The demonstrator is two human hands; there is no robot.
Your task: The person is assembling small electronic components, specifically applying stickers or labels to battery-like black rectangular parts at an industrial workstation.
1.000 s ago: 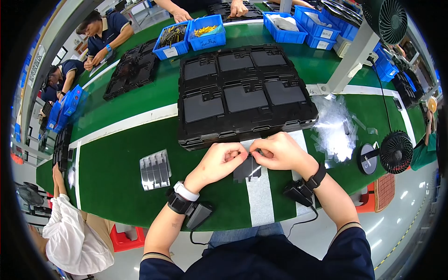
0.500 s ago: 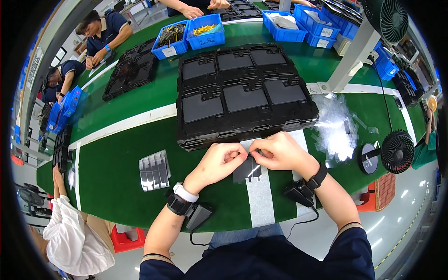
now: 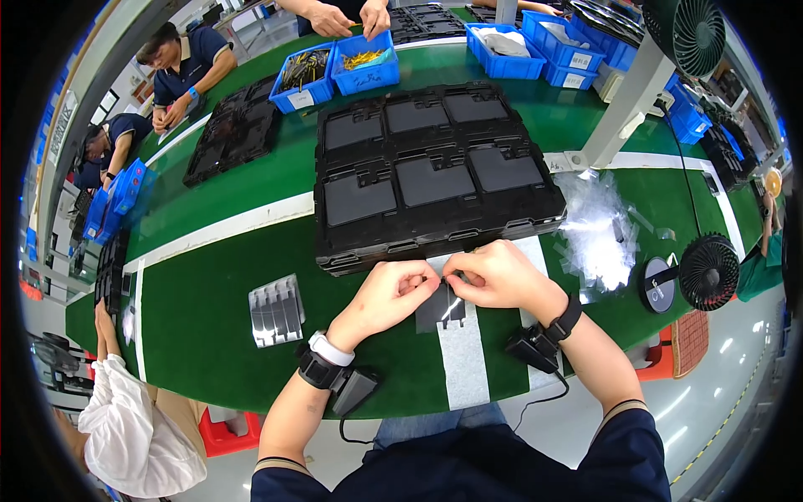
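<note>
Pinching together over a small dark flat part [image 3: 441, 306], both hands are meeting at the near edge of the green table [image 3: 209, 318]. Left hand [image 3: 386, 297] is curling its fingers in toward the right, thumb and forefinger closing at the part's upper left corner; right hand [image 3: 493, 274] is doing the same from the other side, fingertips touching or nearly touching the left ones. Can't tell whether something thin is being gripped between the fingertips: too small to make out. The part is lying on the white stripe [image 3: 464, 360] that runs toward the person, just near of the big black tray stack [image 3: 427, 180], which is sitting right behind the knuckles and holding grey rectangular plates in its pockets. Left of the hands, a grey ribbed fixture [image 3: 277, 309] is lying flat on the table, well apart from the part. Right of the hands, a heap of clear plastic film [image 3: 598, 230] is spreading across the table, with a small black desk fan [image 3: 708, 272] beyond it at the right edge. Both wrists are wearing black straps; a black box [image 3: 355, 390] is hanging off the left one, another [image 3: 530, 350] with a cable off the right. Far side: blue bins [image 3: 339, 71] with small parts, another person's hands [image 3: 351, 17] reaching over them, more people sitting at the far left.
</note>
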